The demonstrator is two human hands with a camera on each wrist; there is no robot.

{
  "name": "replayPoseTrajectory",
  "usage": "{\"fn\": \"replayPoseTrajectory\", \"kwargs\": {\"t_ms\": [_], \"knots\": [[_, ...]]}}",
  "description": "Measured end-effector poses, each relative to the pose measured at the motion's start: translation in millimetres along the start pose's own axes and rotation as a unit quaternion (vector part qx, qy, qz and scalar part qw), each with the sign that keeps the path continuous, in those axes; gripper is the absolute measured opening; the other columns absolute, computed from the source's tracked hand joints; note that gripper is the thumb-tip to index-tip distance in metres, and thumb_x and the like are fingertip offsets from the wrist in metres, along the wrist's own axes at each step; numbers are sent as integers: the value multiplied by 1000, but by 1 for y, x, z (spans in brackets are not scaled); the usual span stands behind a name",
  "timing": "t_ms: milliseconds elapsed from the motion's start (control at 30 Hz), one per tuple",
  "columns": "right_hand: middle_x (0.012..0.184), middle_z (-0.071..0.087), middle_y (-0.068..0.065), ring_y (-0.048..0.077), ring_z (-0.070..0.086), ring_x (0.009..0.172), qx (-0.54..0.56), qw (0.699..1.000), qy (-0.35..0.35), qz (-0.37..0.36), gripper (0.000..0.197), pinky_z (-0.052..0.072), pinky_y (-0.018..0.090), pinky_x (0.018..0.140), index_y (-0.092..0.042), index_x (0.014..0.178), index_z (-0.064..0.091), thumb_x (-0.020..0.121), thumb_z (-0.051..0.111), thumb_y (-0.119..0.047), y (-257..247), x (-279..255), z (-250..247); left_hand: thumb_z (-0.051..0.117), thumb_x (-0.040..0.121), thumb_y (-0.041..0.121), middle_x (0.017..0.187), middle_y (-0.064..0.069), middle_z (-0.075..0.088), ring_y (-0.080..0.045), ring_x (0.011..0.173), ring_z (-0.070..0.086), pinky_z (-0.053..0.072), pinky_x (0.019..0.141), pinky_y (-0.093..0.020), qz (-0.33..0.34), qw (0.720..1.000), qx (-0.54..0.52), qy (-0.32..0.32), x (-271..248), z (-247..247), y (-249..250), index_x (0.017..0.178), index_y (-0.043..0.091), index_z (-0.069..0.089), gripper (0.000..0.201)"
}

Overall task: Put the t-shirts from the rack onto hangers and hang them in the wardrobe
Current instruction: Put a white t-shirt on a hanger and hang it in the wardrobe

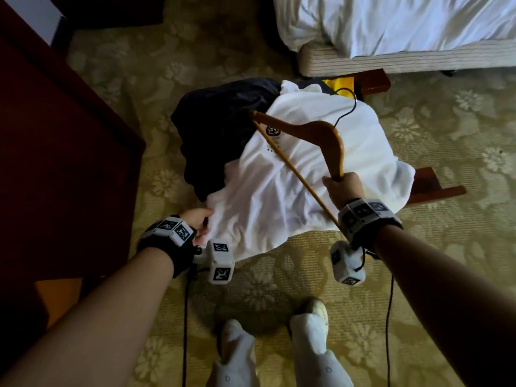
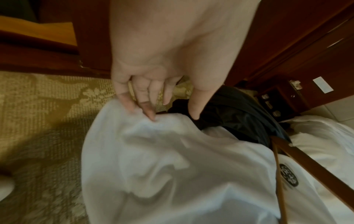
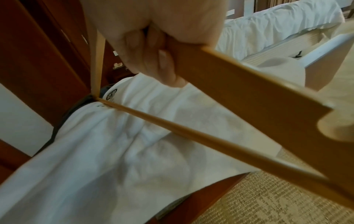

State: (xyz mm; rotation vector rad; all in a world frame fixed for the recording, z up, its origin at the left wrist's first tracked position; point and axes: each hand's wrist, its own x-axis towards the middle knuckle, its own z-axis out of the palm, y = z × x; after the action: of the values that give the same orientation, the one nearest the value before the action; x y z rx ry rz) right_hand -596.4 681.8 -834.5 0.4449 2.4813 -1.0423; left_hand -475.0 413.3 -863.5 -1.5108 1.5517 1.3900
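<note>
A white t-shirt [image 1: 279, 191] [image 2: 172, 166] [image 3: 114, 151] with a small round dark logo lies spread over the wooden rack [image 1: 435, 188]. Beside it on the left lies a dark garment [image 1: 220, 129] [image 2: 239, 113], and a yellow one [image 1: 339, 85] peeks out at the back. My right hand [image 1: 339, 178] [image 3: 153, 53] grips one end of a wooden hanger [image 1: 332, 141] [image 3: 249, 91] held just above the shirt, black hook pointing away. My left hand [image 1: 205, 222] [image 2: 172, 115] touches the shirt's near-left edge with its fingertips, the thumb standing apart.
Dark red-brown wooden furniture [image 1: 55, 149] fills the left side. A bed with white sheets [image 1: 418, 23] stands at the back right. Patterned carpet [image 1: 279, 275] lies all around, with my feet in white slippers [image 1: 310, 331] close to the rack. Black cables hang from both wrists.
</note>
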Motion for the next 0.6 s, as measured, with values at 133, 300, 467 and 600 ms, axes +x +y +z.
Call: {"fn": "replayPoseTrajectory", "kwargs": {"t_ms": [133,300,467,600], "knots": [[76,53,13,25,51,73,-12,1000,4,-5,25,36,31,65,-5,70,52,89,56,-20,0,-1,-3,56,93,24,33,1,37,-12,28,34,26,38,-16,7,1000,26,-4,-6,-2,-1,58,12,41,40],[58,46,5,25,50,65,-5,1000,-18,20,35,35,31,58,-12,58,43,89,57,-21,-3,-1,-2,54,94,23,60,-2,44,-15,55,41,33,53,-26,46,998,-18,-28,-24,-12,16,69,13,48,27],[57,49,4,24,49,58,-29,998,-54,0,32,38,31,63,-7,69,54,89,61,-31,-28,-12,-19,50,96,22,73,-6,51,-20,63,47,41,61,-30,122,992,-37,0,-69,-33,41,82,9,55,19],[55,49,3,17,45,50,-34,997,-59,-20,41,36,29,52,-15,55,48,87,63,-37,-58,-29,-38,37,100,13,64,-8,43,-14,40,47,35,41,-17,197,978,-49,-51,-121,-44,65,78,12,50,25]]}}
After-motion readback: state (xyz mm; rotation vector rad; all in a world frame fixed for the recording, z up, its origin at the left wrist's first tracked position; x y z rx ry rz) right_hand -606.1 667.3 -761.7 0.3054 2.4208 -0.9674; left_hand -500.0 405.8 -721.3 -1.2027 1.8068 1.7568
